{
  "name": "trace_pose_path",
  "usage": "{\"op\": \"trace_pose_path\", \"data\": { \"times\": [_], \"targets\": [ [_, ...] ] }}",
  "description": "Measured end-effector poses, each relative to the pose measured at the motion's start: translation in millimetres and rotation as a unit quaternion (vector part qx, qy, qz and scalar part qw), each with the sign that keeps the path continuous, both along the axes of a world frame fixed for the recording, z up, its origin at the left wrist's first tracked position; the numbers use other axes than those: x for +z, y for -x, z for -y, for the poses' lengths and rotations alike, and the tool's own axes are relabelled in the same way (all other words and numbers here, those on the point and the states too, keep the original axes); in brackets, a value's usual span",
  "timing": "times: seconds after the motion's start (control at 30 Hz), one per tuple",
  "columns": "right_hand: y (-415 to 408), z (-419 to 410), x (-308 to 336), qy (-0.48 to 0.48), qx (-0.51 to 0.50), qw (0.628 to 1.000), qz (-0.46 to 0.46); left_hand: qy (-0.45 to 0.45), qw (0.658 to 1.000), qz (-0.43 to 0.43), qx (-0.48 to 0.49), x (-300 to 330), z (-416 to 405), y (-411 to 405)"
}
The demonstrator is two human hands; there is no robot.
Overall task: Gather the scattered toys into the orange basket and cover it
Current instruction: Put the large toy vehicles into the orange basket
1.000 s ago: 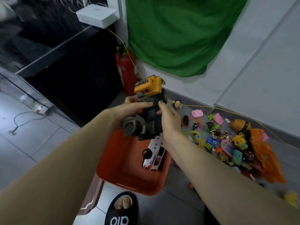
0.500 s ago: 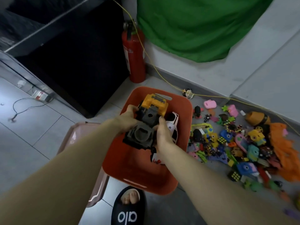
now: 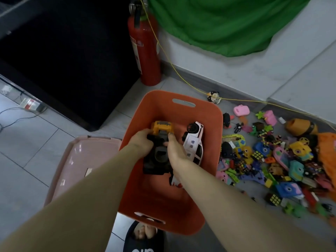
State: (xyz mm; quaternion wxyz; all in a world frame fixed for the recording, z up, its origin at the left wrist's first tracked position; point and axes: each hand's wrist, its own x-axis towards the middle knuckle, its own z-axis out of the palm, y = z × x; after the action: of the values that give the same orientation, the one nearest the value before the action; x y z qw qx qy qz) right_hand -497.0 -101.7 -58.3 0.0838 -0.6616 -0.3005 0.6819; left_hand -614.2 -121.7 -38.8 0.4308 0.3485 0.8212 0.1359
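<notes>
The orange basket [image 3: 205, 113] stands on the floor in front of me. Inside it, my left hand [image 3: 141, 143] and my right hand [image 3: 175, 151] both grip a yellow and dark grey toy truck [image 3: 160, 157], low in the basket. A white police car [image 3: 193, 142] lies in the basket to the right of the truck, touching my right hand. A pink lid [image 3: 78, 160] lies upside down on the floor, left of the basket. Scattered toys [image 3: 272, 157] cover the floor to the right.
A red fire extinguisher [image 3: 145, 48] stands beyond the basket by the wall. A yellow cord [image 3: 241, 101] runs along the wall's foot. A green cloth [image 3: 218, 20] hangs above. My foot in a black slipper [image 3: 143, 237] is by the basket's near rim.
Both hands have lowered the toy truck from above the basket's rim down into the basket, beside the white car. My view has tilted downward.
</notes>
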Motion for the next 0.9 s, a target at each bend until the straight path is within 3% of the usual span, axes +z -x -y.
{"op": "trace_pose_path", "data": {
  "times": [0.1, 0.23, 0.47, 0.67, 0.77, 0.9],
  "targets": [
    [5, -3, -12, 0.004, 0.005, 1.000, -0.013, -0.018, 0.998, -0.046, 0.043, -2, -8, 4],
    [1, -12, -14, 0.004, 0.005, 1.000, -0.026, -0.031, 0.998, -0.054, 0.019, 9, -19, -2],
    [-76, -75, 50, -0.216, 0.051, 0.975, 0.034, -0.130, 0.988, -0.076, -0.038, 59, -59, -78],
    [-214, -103, 119, -0.388, -0.033, 0.900, 0.196, -0.220, 0.963, -0.008, -0.156, 101, -92, -215],
    [-301, -110, 107, -0.387, -0.025, 0.873, 0.296, -0.184, 0.952, 0.039, -0.242, 95, -104, -285],
    [-394, -109, 61, -0.273, 0.110, 0.869, 0.398, -0.071, 0.940, 0.061, -0.328, 72, -126, -357]
  ]
}}
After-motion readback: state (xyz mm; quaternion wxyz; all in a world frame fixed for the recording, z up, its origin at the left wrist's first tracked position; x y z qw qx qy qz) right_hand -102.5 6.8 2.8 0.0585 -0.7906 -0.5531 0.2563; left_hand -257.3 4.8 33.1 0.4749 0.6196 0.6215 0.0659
